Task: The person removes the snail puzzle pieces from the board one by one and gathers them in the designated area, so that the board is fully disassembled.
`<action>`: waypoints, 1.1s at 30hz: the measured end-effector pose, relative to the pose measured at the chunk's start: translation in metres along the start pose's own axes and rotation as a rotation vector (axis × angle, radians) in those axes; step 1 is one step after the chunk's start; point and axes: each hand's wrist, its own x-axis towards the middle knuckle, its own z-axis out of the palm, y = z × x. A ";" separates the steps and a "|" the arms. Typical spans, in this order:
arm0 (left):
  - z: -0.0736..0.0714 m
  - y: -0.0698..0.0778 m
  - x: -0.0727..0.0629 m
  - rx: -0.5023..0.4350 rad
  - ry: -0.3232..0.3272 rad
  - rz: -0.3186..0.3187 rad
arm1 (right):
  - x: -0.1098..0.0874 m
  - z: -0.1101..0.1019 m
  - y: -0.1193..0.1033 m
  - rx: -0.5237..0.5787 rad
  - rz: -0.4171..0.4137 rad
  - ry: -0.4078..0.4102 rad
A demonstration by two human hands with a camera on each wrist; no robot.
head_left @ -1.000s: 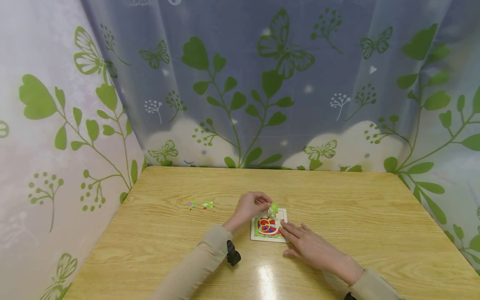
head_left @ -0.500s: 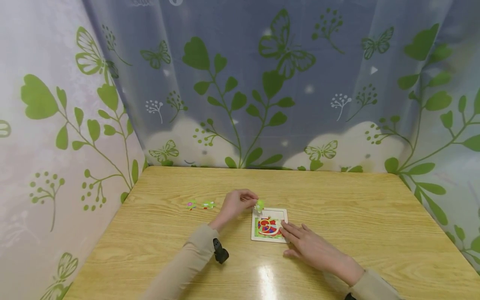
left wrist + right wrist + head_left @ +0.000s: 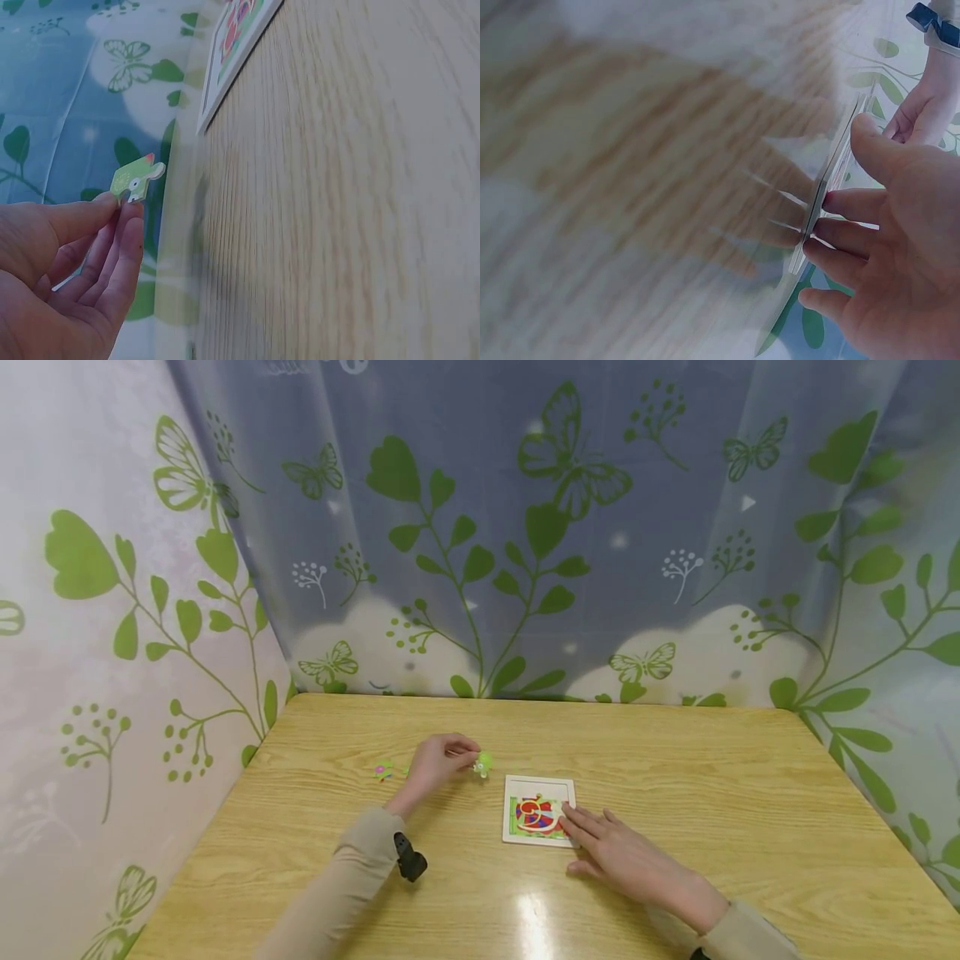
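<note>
Between thumb and fingertips, my left hand (image 3: 433,767) pinches a green jigsaw puzzle piece (image 3: 483,765) above the table, left of the puzzle board. In the left wrist view the piece (image 3: 133,178) shows a white eye and a knobbed edge. The white-framed puzzle board (image 3: 534,784) has joined red, blue and green pieces in its lower part and a bare upper strip. My right hand (image 3: 628,855) rests with extended fingers on the board's right edge. The right wrist view shows those fingers (image 3: 847,234) touching the board's edge (image 3: 826,174).
A loose puzzle piece (image 3: 382,771) lies on the wooden table (image 3: 675,760) to the left. Another beside it is mostly hidden behind my left hand. A patterned curtain (image 3: 480,610) hangs along the table's far edge.
My left hand has carried the green puzzle piece leftward, from over the board's top to a spot beyond its left side. The right hand and board have stayed put.
</note>
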 end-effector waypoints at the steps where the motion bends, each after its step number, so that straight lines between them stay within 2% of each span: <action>1: -0.003 -0.001 0.000 0.002 0.008 -0.004 | 0.000 0.000 0.000 0.000 -0.001 0.001; 7: -0.016 -0.008 0.003 0.004 0.033 -0.024 | -0.001 0.001 0.000 -0.007 -0.008 0.009; 13: -0.024 -0.011 0.005 0.044 0.020 -0.048 | -0.001 0.003 0.001 -0.016 -0.006 0.015; 17: -0.023 -0.014 0.004 0.119 -0.004 -0.045 | -0.001 0.003 0.001 -0.019 -0.006 0.016; 24: -0.018 -0.015 0.001 0.143 -0.028 -0.074 | -0.001 0.001 0.001 -0.019 -0.006 0.015; 33: -0.012 -0.017 0.002 0.256 -0.016 -0.038 | -0.001 0.000 0.001 0.001 0.009 -0.007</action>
